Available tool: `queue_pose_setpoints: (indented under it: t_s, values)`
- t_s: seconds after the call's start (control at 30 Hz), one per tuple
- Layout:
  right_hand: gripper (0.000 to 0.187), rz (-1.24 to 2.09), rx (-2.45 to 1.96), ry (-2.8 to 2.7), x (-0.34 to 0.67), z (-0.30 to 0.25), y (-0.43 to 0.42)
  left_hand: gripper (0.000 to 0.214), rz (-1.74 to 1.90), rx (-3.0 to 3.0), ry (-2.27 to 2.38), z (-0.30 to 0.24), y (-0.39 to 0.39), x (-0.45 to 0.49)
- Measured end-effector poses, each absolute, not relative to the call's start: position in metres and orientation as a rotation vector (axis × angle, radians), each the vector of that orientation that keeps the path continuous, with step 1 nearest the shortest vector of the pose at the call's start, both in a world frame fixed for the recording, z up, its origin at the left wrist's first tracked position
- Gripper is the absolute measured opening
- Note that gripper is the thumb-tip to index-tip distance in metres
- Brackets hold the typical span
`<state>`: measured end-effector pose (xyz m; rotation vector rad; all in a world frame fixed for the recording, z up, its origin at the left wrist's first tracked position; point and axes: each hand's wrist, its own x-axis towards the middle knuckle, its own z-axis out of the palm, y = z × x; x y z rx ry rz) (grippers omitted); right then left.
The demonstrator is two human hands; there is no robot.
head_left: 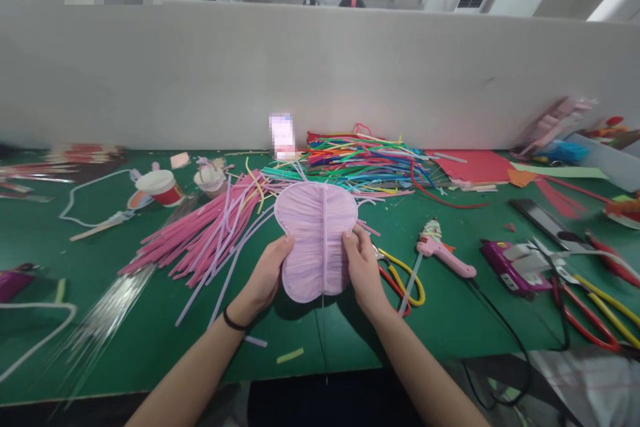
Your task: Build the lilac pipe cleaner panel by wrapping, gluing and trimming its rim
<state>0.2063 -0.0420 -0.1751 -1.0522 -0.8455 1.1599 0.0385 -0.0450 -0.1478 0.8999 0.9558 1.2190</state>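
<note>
A light purple, butterfly-wing-shaped piece (pixel 316 240) made of pipe cleaners is held upright above the green table (pixel 150 340). My left hand (pixel 266 275) grips its lower left edge. My right hand (pixel 364 267) grips its right edge. A thin wire hangs down from the piece's bottom middle. Pink and lilac pipe cleaners (pixel 200 237) lie just left of my left hand.
A multicoloured heap of pipe cleaners (pixel 360 160) lies behind the piece. Yellow-and-red pliers (pixel 400 277) and a pink glue gun (pixel 443 255) lie right of my right hand. Two paper cups (pixel 163 185) stand at the left. More tools (pixel 520 267) lie far right. A grey partition runs behind.
</note>
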Motion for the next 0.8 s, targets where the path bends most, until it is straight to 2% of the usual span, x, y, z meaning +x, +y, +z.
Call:
queue_pose_setpoints:
  t_s: [0.07, 0.1, 0.2, 0.27, 0.33, 0.37, 0.43, 0.53, 0.6, 0.67, 0.73, 0.8]
  values:
    - [0.074, 1.109, -1.048, -0.771, 0.206, -0.175, -0.042, 0.053, 1.261, 0.885, 0.961, -0.145, -0.049, 0.04]
    - [0.079, 1.109, -1.034, -0.749, 0.207, -0.173, -0.042, 0.058, 1.27, 0.882, 0.936, -0.143, -0.052, 0.041]
    - [0.065, 1.37, -0.871, -0.706, 0.212, -0.162, -0.045, 0.077, 1.191, 1.071, 0.793, -0.133, -0.061, 0.046]
    - [0.077, 1.674, -0.675, -0.62, 0.218, -0.153, -0.047, 0.075, 1.059, 1.424, 0.758, -0.125, -0.066, 0.049]
    - [0.085, 1.873, -0.522, -0.521, 0.223, -0.146, -0.049, 0.062, 0.93, 1.798, 0.808, -0.118, -0.066, 0.049]
    - [0.08, 1.925, -0.479, -0.489, 0.224, -0.144, -0.049, 0.056, 0.923, 1.95, 0.858, -0.117, -0.065, 0.048]
    - [0.058, 1.988, -0.451, -0.452, 0.225, -0.145, -0.048, 0.048, 1.061, 2.145, 1.004, -0.118, -0.058, 0.043]
    - [0.029, 1.999, -0.451, -0.413, 0.222, -0.149, -0.047, 0.044, 1.377, 2.101, 1.299, -0.128, -0.041, 0.032]
    - [0.029, 1.977, -0.433, -0.403, 0.218, -0.15, -0.046, 0.059, 1.391, 1.83, 1.366, -0.136, -0.026, 0.025]
    - [0.041, 1.967, -0.427, -0.423, 0.215, -0.149, -0.047, 0.067, 1.163, 1.56, 1.306, -0.144, -0.013, 0.022]
    - [0.053, 1.963, -0.464, -0.446, 0.213, -0.148, -0.048, 0.055, 0.987, 1.416, 1.242, -0.148, -0.003, 0.02]
    - [0.054, 1.939, -0.53, -0.448, 0.212, -0.149, -0.048, 0.044, 0.951, 1.38, 1.225, -0.149, 0.003, 0.02]
